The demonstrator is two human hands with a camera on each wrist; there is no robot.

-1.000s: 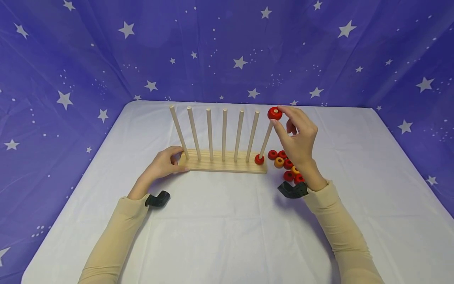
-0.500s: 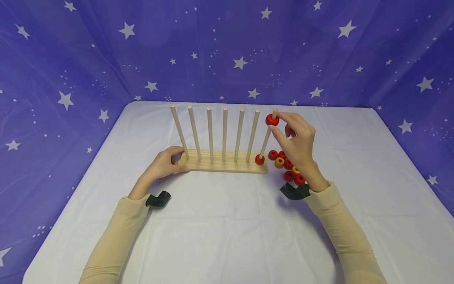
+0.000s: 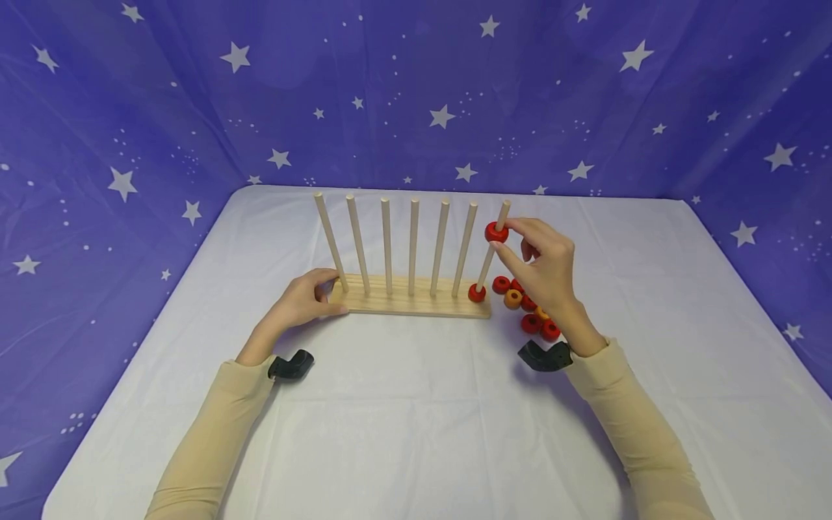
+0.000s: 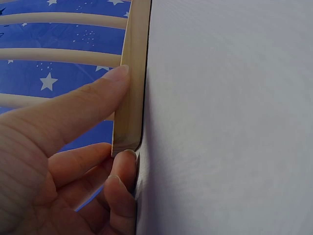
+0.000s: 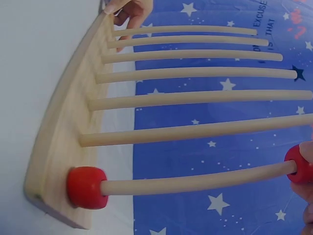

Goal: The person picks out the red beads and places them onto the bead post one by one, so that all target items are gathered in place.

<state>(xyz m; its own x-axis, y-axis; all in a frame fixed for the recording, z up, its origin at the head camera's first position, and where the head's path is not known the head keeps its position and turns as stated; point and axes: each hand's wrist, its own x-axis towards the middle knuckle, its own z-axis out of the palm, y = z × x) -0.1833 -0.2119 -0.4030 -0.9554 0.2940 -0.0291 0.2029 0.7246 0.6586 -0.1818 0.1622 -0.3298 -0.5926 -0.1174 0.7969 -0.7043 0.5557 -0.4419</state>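
Observation:
A wooden pegboard (image 3: pixel 403 305) with several upright pegs stands on the table. My left hand (image 3: pixel 300 300) grips its left end; in the left wrist view the thumb lies along the front of the board (image 4: pixel 136 93) and the fingers curl at its end. Between thumb and fingertips my right hand (image 3: pixel 546 263) pinches a red bead (image 3: pixel 496 232), threaded on the rightmost peg a little below its top. At the foot of that same peg sits another red bead (image 3: pixel 477 292), also seen in the right wrist view as a rounded red bead (image 5: pixel 87 188).
Right of the board, partly under my right hand, lie several loose red beads (image 3: pixel 531 323) and orange beads (image 3: pixel 513 299). A white cloth covers the table (image 3: pixel 390 433). Behind it hangs a blue curtain (image 3: pixel 390 87) with white stars.
My right hand has brought the red bead from the top of the rightmost peg down along it, so the peg's tip now sticks out above. The left hand keeps its hold.

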